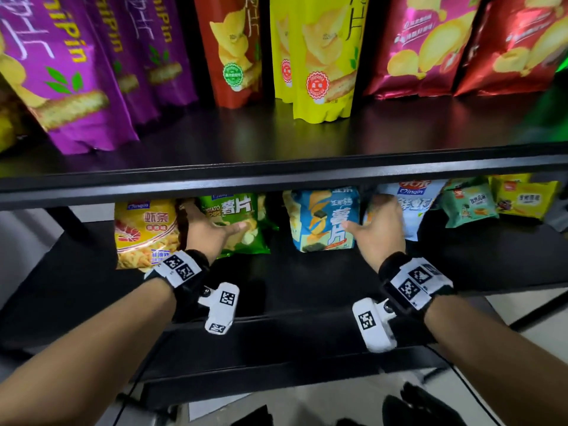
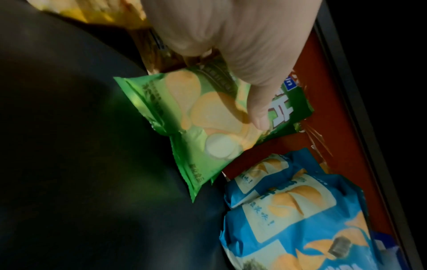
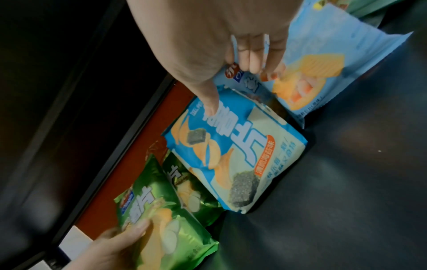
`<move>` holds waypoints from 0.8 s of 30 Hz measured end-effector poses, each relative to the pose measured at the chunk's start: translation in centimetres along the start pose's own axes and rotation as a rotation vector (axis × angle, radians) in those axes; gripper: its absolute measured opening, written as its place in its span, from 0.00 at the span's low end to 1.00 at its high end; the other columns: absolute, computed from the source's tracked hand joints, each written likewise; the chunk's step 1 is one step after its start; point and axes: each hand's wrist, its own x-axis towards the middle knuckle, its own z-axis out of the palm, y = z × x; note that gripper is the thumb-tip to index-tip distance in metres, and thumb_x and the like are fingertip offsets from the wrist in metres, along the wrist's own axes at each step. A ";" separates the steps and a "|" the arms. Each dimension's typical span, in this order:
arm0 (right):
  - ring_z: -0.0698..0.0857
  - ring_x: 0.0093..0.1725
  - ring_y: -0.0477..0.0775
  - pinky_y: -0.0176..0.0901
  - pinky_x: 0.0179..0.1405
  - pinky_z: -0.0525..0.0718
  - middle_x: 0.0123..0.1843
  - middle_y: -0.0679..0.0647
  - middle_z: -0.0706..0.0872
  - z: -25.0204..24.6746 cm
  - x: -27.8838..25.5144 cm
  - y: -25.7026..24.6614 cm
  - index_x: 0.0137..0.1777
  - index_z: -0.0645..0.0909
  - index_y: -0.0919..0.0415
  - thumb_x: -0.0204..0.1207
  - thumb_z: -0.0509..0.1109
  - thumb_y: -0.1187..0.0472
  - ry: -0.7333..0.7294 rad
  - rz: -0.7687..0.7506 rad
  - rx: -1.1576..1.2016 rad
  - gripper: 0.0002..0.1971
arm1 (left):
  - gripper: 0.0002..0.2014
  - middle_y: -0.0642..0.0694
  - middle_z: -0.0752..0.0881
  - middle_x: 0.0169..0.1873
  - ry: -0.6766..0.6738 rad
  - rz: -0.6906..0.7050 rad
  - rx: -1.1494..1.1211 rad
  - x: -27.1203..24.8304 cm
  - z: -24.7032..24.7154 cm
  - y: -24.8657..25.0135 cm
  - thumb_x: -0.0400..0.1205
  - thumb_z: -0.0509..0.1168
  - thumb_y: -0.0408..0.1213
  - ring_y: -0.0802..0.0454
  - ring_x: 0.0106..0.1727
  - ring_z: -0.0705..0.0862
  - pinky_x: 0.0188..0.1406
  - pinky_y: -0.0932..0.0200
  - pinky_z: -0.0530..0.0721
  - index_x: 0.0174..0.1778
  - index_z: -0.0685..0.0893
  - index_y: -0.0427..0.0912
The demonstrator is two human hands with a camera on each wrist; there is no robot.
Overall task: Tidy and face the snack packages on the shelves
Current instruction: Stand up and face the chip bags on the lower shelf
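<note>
A black shelving unit (image 1: 276,176) fills most of the head view, with a glossy upper shelf board (image 1: 276,136) and a lower shelf board (image 1: 307,284) beneath it, both dark and reflective. A black diagonal brace (image 1: 64,222) shows at the left under the upper shelf. The floor (image 1: 528,358) is pale, seen at the lower right, with a thin dark cable (image 1: 470,392) running across it. A red-brown panel (image 2: 323,91) backs the lower shelf in the left wrist view. A green glow (image 1: 553,96) tints the upper right. Lighting is dim on the lower shelf.
</note>
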 end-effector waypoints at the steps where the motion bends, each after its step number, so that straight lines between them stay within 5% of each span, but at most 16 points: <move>1: 0.78 0.63 0.65 0.57 0.63 0.78 0.60 0.65 0.79 -0.4 -0.5 -0.2 0.59 0.73 0.69 0.67 0.84 0.56 0.031 -0.010 0.033 0.30 | 0.58 0.33 0.85 0.60 -0.021 -0.036 0.020 0.2 0.3 0.1 0.61 0.87 0.53 0.37 0.61 0.85 0.65 0.46 0.83 0.76 0.61 0.27; 5: 0.79 0.49 0.52 0.51 0.54 0.82 0.48 0.49 0.78 -1.5 -2.3 -1.4 0.54 0.72 0.58 0.72 0.79 0.63 -0.013 -0.031 0.180 0.19 | 0.52 0.48 0.83 0.28 -0.017 -0.059 0.048 0.1 1.8 0.5 0.66 0.85 0.52 0.42 0.36 0.87 0.38 0.53 0.84 0.72 0.59 0.30; 7: 0.79 0.46 0.49 0.42 0.51 0.80 0.46 0.45 0.79 -1.6 -3.1 -2.1 0.53 0.74 0.53 0.73 0.77 0.67 -0.067 -0.087 0.240 0.16 | 0.52 0.53 0.82 0.33 0.014 -0.036 0.003 -0.4 2.1 0.8 0.66 0.86 0.47 0.45 0.39 0.85 0.43 0.58 0.82 0.75 0.59 0.32; 10: 0.81 0.44 0.43 0.33 0.49 0.78 0.44 0.44 0.83 -1.4 -4.2 -3.7 0.49 0.77 0.47 0.72 0.76 0.71 -0.171 -0.171 0.351 0.18 | 0.53 0.53 0.80 0.53 0.011 0.019 -0.145 -2.2 1.6 1.2 0.63 0.88 0.36 0.52 0.57 0.80 0.61 0.64 0.75 0.78 0.61 0.39; 12: 0.85 0.49 0.45 0.33 0.53 0.81 0.47 0.49 0.87 -0.7 -4.7 -4.7 0.53 0.80 0.52 0.72 0.79 0.68 -0.286 -0.173 0.416 0.16 | 0.51 0.56 0.81 0.55 -0.031 0.041 -0.235 -3.9 1.0 1.3 0.62 0.88 0.31 0.56 0.55 0.83 0.59 0.74 0.77 0.75 0.62 0.44; 15: 0.85 0.61 0.50 0.37 0.61 0.82 0.60 0.54 0.86 1.2 -5.6 -6.4 0.62 0.77 0.55 0.71 0.82 0.64 -0.502 -0.088 0.553 0.23 | 0.52 0.50 0.85 0.57 -0.123 0.028 -0.361 -7.0 0.0 1.2 0.60 0.87 0.25 0.61 0.53 0.88 0.57 0.69 0.84 0.73 0.62 0.48; 18: 0.86 0.62 0.54 0.41 0.61 0.84 0.60 0.55 0.88 3.1 -6.9 -8.4 0.64 0.76 0.59 0.70 0.82 0.65 -0.644 0.019 0.825 0.25 | 0.52 0.50 0.86 0.57 -0.194 0.030 -0.410 -9.7 -0.5 1.8 0.60 0.86 0.21 0.66 0.51 0.89 0.50 0.70 0.86 0.72 0.62 0.51; 21: 0.91 0.58 0.57 0.54 0.59 0.88 0.56 0.56 0.92 3.8 -7.8 -9.1 0.60 0.85 0.59 0.68 0.81 0.58 -0.589 0.052 0.932 0.20 | 0.50 0.47 0.87 0.57 -0.288 0.029 -0.470 -11.8 -0.9 2.7 0.60 0.85 0.18 0.61 0.53 0.91 0.48 0.66 0.88 0.72 0.65 0.50; 24: 0.92 0.52 0.53 0.46 0.52 0.88 0.52 0.55 0.94 3.2 -8.3 -8.3 0.52 0.88 0.56 0.73 0.80 0.61 -0.549 -0.001 0.904 0.09 | 0.45 0.44 0.90 0.56 -0.340 -0.002 -0.601 -13.1 -1.6 4.2 0.60 0.87 0.28 0.49 0.55 0.92 0.48 0.57 0.90 0.70 0.71 0.49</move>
